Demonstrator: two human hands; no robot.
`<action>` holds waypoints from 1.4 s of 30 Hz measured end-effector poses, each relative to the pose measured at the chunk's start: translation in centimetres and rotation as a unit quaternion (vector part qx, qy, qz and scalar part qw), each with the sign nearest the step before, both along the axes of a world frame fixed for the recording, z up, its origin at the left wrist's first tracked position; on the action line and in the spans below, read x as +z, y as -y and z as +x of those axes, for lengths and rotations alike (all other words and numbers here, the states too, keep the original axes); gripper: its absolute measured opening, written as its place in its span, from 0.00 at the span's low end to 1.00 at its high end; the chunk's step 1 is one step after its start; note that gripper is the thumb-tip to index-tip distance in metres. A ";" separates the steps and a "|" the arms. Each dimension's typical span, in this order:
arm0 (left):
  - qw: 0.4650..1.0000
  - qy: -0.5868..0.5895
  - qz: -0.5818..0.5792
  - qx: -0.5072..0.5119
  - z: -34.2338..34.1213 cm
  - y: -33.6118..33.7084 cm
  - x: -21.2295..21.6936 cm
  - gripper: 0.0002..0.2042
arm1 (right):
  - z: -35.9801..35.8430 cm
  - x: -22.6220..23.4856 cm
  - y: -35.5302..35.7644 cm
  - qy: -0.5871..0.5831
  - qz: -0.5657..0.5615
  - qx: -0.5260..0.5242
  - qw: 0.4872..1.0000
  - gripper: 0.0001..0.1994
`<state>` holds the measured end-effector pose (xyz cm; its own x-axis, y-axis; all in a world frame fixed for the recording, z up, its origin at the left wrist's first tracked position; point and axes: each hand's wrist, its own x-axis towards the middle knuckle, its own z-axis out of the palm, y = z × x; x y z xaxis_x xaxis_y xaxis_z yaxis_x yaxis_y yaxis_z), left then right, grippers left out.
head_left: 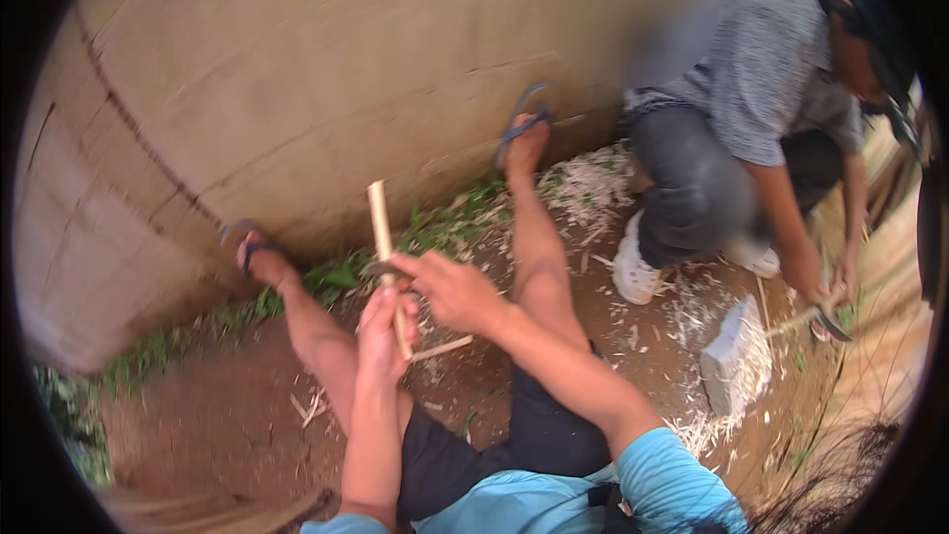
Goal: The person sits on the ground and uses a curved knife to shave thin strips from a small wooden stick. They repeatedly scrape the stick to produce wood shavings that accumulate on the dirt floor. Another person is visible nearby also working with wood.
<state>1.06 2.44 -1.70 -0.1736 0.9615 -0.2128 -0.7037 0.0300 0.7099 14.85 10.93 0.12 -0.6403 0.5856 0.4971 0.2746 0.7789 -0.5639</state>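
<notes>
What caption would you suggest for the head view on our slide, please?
Seated person's left hand grips a bamboo stick while the right hand sets a blade against it.

1. An outdoor work yard for hand-whittling, on bare reddish earth (217, 415);
2. a rough block wall (297, 69) fills the upper left;
3. pale wood shavings (593, 183) litter the ground at centre and right;
4. weeds (336, 277) edge the wall's foot.
</notes>
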 end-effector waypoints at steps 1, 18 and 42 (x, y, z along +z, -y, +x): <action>0.999 -0.023 0.020 0.016 -0.4 0.2 -0.5 0.10 | -0.4 0.5 0.2 0.040 0.016 0.006 0.999 0.26; 0.997 -0.065 -0.029 0.025 -1.7 1.5 0.6 0.11 | -1.4 -1.5 0.6 0.036 -0.076 0.003 0.996 0.13; 0.993 -0.029 -0.113 -0.010 -0.9 1.5 1.0 0.13 | -0.1 -2.7 1.8 0.050 0.005 -0.041 0.998 0.19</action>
<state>0.11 0.90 -0.69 -0.1738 0.8933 -0.4146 -0.6601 0.2067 0.7222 14.72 9.13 -2.58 -0.6375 0.6331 0.4390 0.3915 0.7570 -0.5232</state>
